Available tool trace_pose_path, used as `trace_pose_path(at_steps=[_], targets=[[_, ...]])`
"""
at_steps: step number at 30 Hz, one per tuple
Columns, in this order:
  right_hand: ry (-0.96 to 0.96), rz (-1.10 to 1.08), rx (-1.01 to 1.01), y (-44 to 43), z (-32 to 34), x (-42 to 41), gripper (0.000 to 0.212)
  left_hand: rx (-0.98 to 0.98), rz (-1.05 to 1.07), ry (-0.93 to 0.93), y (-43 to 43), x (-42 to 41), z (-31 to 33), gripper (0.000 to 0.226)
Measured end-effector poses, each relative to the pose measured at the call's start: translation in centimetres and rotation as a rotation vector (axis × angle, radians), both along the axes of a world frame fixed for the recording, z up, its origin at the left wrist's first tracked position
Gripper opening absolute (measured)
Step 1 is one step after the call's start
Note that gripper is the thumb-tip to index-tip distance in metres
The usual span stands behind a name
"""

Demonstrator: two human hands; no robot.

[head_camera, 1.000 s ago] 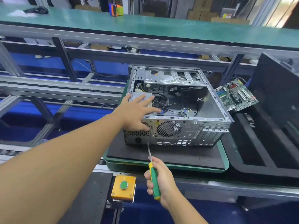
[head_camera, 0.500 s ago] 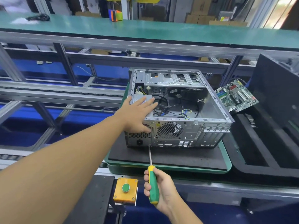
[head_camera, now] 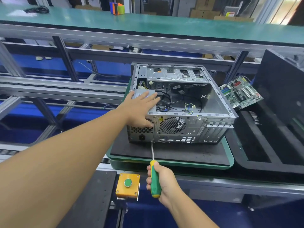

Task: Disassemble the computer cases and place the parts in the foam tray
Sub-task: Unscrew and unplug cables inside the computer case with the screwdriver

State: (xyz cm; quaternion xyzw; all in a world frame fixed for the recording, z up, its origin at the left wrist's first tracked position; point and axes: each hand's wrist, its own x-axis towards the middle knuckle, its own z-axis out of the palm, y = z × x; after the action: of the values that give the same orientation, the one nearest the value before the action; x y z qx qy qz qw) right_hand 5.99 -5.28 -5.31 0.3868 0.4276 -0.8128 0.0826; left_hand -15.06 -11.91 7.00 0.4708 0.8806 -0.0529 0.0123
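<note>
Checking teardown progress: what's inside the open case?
Black cables, a yellow-blue wire bundle, the drive cage at the far end. Left hand covers most of the power supply.

Left hand (head_camera: 141, 109) covers most of power supply (head_camera: 144, 92); foam tray (head_camera: 263, 145) cut off at right edge; screwdriver (head_camera: 154, 178) tip too small to tell.

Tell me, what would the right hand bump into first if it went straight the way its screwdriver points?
The computer case. The right hand grips a screwdriver whose tip seems to sit at the low edge of the case's back panel, so that metal would come first. Whether it is touching yet is hard to tell.
</note>
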Motion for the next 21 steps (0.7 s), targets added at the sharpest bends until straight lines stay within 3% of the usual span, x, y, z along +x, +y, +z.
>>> trace_pose_path(at_steps=[9, 21], targets=[[0.032, 0.078, -0.247, 1.0, -1.1, -1.2, 0.052, -0.046, 0.005, -0.009, 0.1, 0.9, 0.9, 0.105], [-0.030, 0.163, -0.089, 1.0, -0.1, 0.4, 0.037, -0.028, 0.001, -0.013, 0.3, 0.6, 0.5, 0.104]])
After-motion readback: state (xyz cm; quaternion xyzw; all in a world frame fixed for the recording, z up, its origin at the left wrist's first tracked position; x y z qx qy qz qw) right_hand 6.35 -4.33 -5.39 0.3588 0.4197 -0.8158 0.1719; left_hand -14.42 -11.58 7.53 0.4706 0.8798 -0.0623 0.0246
